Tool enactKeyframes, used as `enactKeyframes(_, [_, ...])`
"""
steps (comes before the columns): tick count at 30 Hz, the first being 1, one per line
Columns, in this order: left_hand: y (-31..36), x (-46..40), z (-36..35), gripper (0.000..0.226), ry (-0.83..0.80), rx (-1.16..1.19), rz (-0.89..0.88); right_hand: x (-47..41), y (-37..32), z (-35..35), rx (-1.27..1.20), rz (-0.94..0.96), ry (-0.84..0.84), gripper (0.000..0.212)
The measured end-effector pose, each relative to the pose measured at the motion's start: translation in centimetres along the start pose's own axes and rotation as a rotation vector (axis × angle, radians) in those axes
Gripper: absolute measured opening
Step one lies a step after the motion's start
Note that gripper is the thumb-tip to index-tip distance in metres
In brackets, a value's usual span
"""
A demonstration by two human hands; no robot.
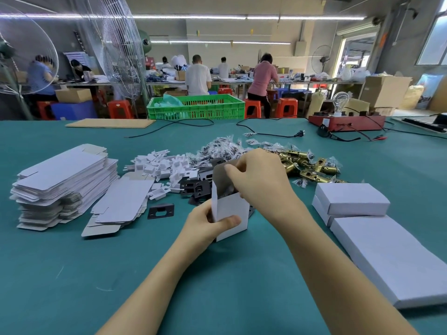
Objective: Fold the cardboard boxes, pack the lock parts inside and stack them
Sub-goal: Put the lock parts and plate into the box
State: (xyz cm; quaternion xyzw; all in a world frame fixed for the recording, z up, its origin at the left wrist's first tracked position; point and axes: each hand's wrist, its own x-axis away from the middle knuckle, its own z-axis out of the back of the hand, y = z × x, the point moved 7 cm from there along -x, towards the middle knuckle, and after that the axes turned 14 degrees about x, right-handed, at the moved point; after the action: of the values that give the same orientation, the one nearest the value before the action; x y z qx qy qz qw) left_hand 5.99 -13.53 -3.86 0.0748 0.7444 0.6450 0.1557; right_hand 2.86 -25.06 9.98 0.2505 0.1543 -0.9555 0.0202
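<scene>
While both hands were busy over the desk point(72, 274):
left hand point(205, 228): fingers wrapped round the upright white box point(232, 211)
right hand point(261, 180): fingers pinched at its open top flap
closed boxes point(350, 199): stacked off right

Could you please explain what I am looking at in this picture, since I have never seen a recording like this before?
There is no machine: a person wears a camera on the head, looking down at their own two bare hands over a green table. The left hand grips an upright white box with its top open; the right hand is at the opening, fingers curled at the flap. On the table lie a stack of flat boxes, white plastic pieces, black metal plates, small bagged parts, brass latches, and closed white boxes stacked at the right.
</scene>
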Motion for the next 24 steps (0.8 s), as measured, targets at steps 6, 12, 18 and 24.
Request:
enactKeyframes(6, [-0.1,-0.1,0.1,0.051,-0.006,0.022,-0.003,0.3,-0.5,0.2,0.047,0.086,-0.171,0.035])
enactKeyframes(12, [-0.1,-0.2,0.0,0.051,0.002,0.027,0.003,0.9,-0.6,-1.3,0.238,0.195,-0.4,0.037])
enactKeyframes(18, [0.0,-0.3,0.1,0.041,-0.002,0.073,0.01,0.8,-1.0,-0.8,0.102,0.211,-0.398,0.04])
enactKeyframes(24, [0.4,-0.1,0.2,0.045,-0.04,0.223,0.014,0.3,4.2,1.2,-0.45,-0.14,0.112,0.027])
